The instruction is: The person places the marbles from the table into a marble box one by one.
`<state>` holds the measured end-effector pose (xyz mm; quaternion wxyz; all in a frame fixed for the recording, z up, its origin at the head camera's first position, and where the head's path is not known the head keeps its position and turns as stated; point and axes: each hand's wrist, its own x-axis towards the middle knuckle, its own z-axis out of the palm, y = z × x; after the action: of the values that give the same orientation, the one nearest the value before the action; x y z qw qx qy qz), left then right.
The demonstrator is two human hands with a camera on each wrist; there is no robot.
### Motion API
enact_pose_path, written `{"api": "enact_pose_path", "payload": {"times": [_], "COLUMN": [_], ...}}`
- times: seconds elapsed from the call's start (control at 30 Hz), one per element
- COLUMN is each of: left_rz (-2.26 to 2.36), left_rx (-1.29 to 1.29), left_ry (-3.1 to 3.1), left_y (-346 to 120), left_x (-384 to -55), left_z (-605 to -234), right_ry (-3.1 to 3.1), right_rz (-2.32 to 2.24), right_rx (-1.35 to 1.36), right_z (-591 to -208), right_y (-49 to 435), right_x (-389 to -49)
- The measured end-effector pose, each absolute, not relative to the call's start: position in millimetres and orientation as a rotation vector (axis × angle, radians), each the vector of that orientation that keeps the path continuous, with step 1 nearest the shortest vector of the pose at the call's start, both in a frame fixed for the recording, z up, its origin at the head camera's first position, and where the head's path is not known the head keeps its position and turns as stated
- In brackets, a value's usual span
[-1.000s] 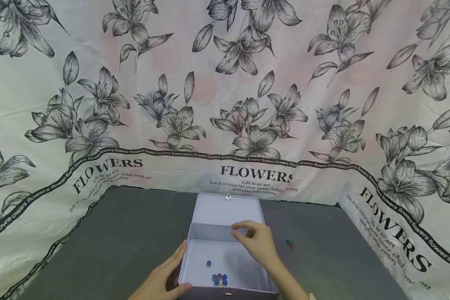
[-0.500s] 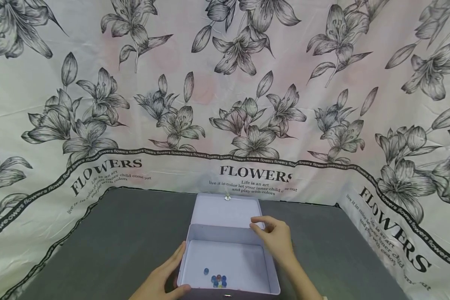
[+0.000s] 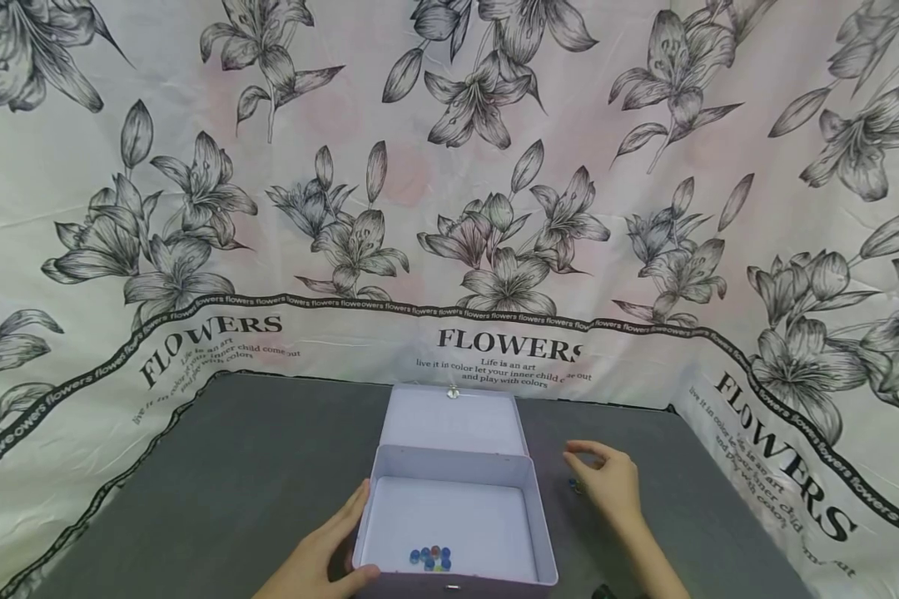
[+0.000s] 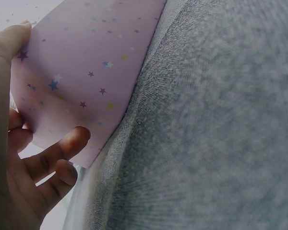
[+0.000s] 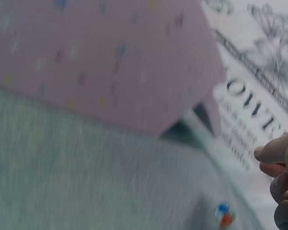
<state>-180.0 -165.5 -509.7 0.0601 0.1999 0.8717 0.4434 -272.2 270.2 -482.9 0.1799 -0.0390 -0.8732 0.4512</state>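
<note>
A lidded tin box (image 3: 449, 524), pale lilac inside, stands with its lid (image 3: 449, 420) tipped back. In the left wrist view the outer wall of the box (image 4: 81, 76) is pink with small stars. My left hand (image 3: 322, 545) holds the box's front left corner, thumb at the front rim and fingers along the left wall. Several glass marbles (image 3: 430, 557), mostly blue, lie together near the front inside. Right of the box, my right hand (image 3: 607, 482) hovers with bent fingers and thumb spread, nothing visible between them. Below its fingertips are a few marbles (image 3: 573, 484), partly hidden.
Grey cloth (image 3: 270, 466) covers the table. Behind and at both sides hangs a white curtain (image 3: 494, 249) printed with lilies. A small dark thing (image 3: 603, 591) shows at the bottom edge near the right forearm.
My right hand has moved right, from above the box to over the loose marbles. One blue marble in the box has rolled forward to the others. The left hand stays put.
</note>
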Motion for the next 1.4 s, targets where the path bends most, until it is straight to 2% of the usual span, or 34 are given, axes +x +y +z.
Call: {"api": "enact_pose_path", "payload": {"times": [0.27,0.5,1.1,1.4], "left_rz": [1.349,1.356,1.358,1.347], "left_rx": [0.616,0.612,0.595,0.571], "left_ry": [2.629,2.635,2.628,2.632], "left_y": [-166,-165,-163,-162], "left_x": [-180,-179,-179,-181], "left_z": [-510,-509,-505,-501], "right_ry": [-2.542,-2.556,-2.628,-2.534], "right_rz": [1.078,0.976,0.986,1.046], "right_rx": [-0.175,-0.165,-0.144,-0.108], "right_z": [-512,-521,-514,-496], "right_y": [296,303,304,296], "right_x": [-273,-275,-278,-278]}}
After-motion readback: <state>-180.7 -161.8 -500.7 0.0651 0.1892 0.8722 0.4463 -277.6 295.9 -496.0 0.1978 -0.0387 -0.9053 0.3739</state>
